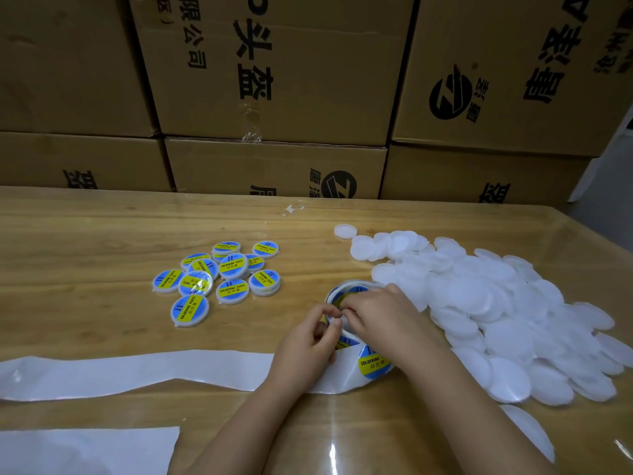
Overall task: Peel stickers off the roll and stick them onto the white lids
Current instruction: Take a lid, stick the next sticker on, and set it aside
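Left fingers [335, 322] and right fingers [350, 308] are curled narrow, tips meeting at the near rim of the sticker roll [339, 290], pinching there. Can't tell whether they have a sticker edge or just the liner. Left hand [305, 341] comes in from lower centre, and right hand [383, 313] lies over the roll's right side, hiding much of it. The roll stands on the counter [102, 234], centre-right of frame, just left of the lid pile. One blue-and-yellow sticker [375, 361] reading "SOLDERING PASTE" shows on the roll's near side, below the right wrist. An empty backing strip [137, 370] trails from under the left hand to the left edge of the frame. More white liner [85, 450] sits in the lower left corner. The stickered lids [219, 279] are a loose cluster left of centre, some overlapping. The plain white lids [496, 310] form a big heap on the right, reaching the lower right. Small paper scraps [293, 209] lie near the counter's far edge. Cardboard boxes [274, 80] are stacked across the top of the frame.
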The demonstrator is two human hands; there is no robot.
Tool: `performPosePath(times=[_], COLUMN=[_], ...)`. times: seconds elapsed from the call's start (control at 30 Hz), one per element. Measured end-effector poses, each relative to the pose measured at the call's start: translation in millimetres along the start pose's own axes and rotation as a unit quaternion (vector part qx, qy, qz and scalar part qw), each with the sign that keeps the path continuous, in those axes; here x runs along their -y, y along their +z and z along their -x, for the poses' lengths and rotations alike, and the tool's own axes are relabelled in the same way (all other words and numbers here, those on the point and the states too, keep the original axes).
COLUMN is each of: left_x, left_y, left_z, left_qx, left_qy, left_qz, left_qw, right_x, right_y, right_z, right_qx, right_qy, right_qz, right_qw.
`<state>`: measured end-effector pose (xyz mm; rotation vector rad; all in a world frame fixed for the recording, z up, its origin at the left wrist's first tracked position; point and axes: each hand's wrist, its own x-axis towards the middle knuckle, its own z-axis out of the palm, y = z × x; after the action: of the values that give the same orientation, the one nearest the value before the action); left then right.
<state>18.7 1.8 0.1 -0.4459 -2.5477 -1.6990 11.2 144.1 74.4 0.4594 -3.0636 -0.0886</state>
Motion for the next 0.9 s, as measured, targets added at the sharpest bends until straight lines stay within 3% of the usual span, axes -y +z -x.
performPosePath(times=[0.1,0.33,0.47,0.6,0.77,0.9], left_x=[0.7,1.2,0.4,-0.5,-7.6,-20.4], left_y=[0.4,-0.1,0.0,-0.4,-2.8,0.1], left_z=[0.3,-0.1,-0.4,0.3,5.5,7.8], left_qx=[0.001,-0.001,-0.002,-0.013,-0.042,-0.041], left_qy=[-0.002,0.0,-0.004,-0.009,0.01,0.007], left_qz=[-0.001,0.005,0.014,0.038,0.119,0.195], left_qw=[1.0,1.0,1.0,0.999,0.992,0.98], right_x=[5.6,2.8,-6.7,-22.9,-34.1,-32.6], right_y=[-11.6,-3.7,-1.6,-3.6,-2.3,4.6], right_z=[-25.3,-40.4,-35.8,-20.2,15.4,38.6], right_qx=[0.246,0.278,0.255,0.148,0.006,-0.031], right_qy=[0.085,0.023,-0.029,-0.025,0.011,0.043], right_qz=[-0.019,0.009,-0.04,-0.198,-0.472,-0.566], right_qw=[0.965,0.96,0.966,0.969,0.882,0.823])
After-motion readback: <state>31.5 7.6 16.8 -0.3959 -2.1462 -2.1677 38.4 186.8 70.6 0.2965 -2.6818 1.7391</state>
